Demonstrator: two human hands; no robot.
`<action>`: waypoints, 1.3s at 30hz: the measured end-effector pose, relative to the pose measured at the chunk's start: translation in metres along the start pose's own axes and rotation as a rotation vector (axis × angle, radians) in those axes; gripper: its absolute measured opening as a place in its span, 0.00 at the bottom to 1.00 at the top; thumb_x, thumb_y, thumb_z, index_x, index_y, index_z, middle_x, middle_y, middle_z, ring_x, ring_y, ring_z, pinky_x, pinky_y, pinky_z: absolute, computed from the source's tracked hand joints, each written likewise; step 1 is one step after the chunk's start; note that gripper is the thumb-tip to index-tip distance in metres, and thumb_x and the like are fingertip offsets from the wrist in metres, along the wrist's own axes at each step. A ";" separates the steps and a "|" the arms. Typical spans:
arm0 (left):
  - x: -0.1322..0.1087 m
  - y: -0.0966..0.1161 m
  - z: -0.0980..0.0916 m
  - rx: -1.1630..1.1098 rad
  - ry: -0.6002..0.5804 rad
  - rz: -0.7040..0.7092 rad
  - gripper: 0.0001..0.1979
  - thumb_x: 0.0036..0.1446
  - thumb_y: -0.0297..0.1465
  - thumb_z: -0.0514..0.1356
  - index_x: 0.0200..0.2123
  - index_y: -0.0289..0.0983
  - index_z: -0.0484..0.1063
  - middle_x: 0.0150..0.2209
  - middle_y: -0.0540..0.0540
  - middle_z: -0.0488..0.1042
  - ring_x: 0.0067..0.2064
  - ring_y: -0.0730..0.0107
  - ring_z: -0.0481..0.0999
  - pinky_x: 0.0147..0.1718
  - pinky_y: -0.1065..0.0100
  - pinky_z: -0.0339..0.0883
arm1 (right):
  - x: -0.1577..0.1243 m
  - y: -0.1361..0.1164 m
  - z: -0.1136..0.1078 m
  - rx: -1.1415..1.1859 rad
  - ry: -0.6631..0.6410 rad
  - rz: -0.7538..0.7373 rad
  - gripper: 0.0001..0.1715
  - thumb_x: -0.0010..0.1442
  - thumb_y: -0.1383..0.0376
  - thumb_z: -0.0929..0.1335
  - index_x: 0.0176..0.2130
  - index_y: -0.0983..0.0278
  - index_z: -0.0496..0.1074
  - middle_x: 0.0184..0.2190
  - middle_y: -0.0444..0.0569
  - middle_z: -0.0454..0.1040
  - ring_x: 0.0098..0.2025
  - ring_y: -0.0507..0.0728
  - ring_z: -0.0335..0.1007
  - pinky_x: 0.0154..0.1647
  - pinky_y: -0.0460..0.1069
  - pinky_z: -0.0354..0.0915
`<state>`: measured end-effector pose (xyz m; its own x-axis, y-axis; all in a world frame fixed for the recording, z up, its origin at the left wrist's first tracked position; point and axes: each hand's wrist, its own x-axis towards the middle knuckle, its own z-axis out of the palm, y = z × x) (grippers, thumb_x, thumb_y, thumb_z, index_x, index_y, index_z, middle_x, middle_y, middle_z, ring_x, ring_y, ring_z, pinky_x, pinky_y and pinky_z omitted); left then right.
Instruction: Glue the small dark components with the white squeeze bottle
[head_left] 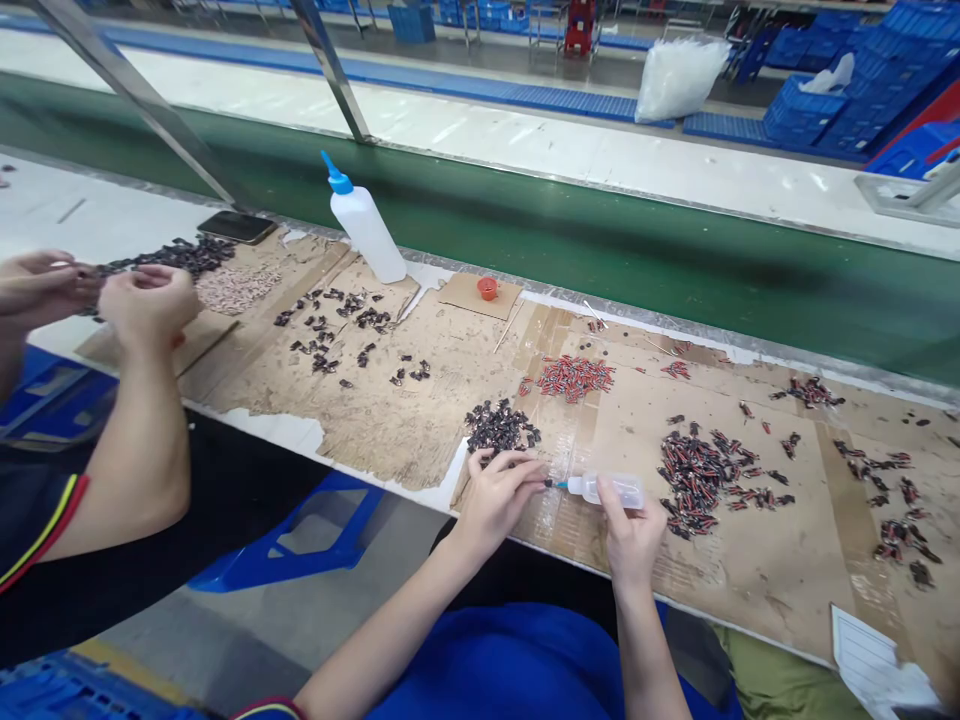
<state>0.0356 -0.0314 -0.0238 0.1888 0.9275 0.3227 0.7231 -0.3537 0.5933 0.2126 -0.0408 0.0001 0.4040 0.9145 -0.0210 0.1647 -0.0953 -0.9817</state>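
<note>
My right hand (634, 540) is closed around a small clear squeeze bottle (616, 491), which lies level with its thin blue tip pointing left. My left hand (496, 497) pinches a small black part (549, 483) right at that tip; whether the two touch I cannot tell. Just beyond my left fingers is a heap of black parts (499, 425). Farther back lies a cluster of small red pieces (576, 378). To the right of the bottle spreads a pile of black parts with red pieces (701, 475).
Cardboard (420, 430) covers the bench. A large white bottle with a blue nozzle (369, 235) stands at the back, left of an orange cup (487, 289). At left, a co-worker's hands (150, 305) work near a phone (237, 227). A green conveyor belt (600, 250) runs behind.
</note>
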 end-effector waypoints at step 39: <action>0.001 0.007 0.001 0.002 0.102 0.005 0.05 0.55 0.26 0.65 0.33 0.42 0.77 0.30 0.51 0.83 0.42 0.60 0.79 0.51 0.54 0.51 | 0.000 -0.004 0.004 0.015 0.053 0.036 0.17 0.48 0.54 0.72 0.23 0.66 0.74 0.21 0.48 0.76 0.24 0.56 0.71 0.26 0.49 0.67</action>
<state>0.0413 -0.0324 -0.0199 0.1235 0.9085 0.3993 0.7235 -0.3579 0.5904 0.2079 -0.0392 0.0036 0.4569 0.8883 -0.0464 0.1361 -0.1213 -0.9832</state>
